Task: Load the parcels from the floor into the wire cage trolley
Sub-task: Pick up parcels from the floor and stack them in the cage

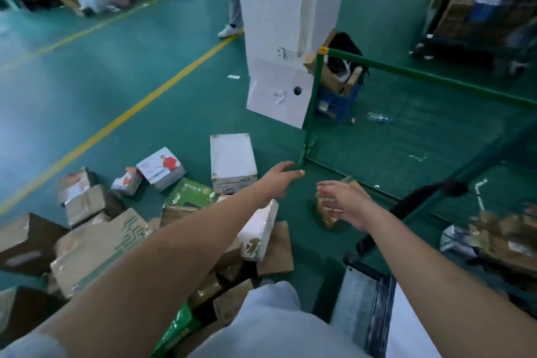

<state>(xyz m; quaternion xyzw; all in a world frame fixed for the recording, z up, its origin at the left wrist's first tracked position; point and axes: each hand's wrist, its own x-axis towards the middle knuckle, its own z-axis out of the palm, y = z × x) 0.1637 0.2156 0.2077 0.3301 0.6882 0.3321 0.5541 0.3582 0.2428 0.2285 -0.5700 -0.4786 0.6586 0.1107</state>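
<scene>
Here a small brown parcel (329, 209), blurred, sits low just beyond the right hand (347, 205), at the near corner of the wire cage trolley (312, 107); whether it rests on the trolley's green base or is in the air I cannot tell. The right hand is spread open with fingers pointing left toward the parcel, holding nothing; whether its fingertips touch the parcel I cannot tell. The left hand (280, 180) is also open and empty, stretched flat toward the foot of the trolley's corner post, a little farther out and to the left.

The rest of the parcels (96, 247) lie heaped on the floor (122, 73) to the near left, under and beside the left forearm, so that arm is the nearer one for the next pickup. A white box (232, 161) lies closest to the left hand, just left of it, its long side running near to far; I judge a short reach leftward and down would meet it. Beyond stands a white pillar (279, 23).
</scene>
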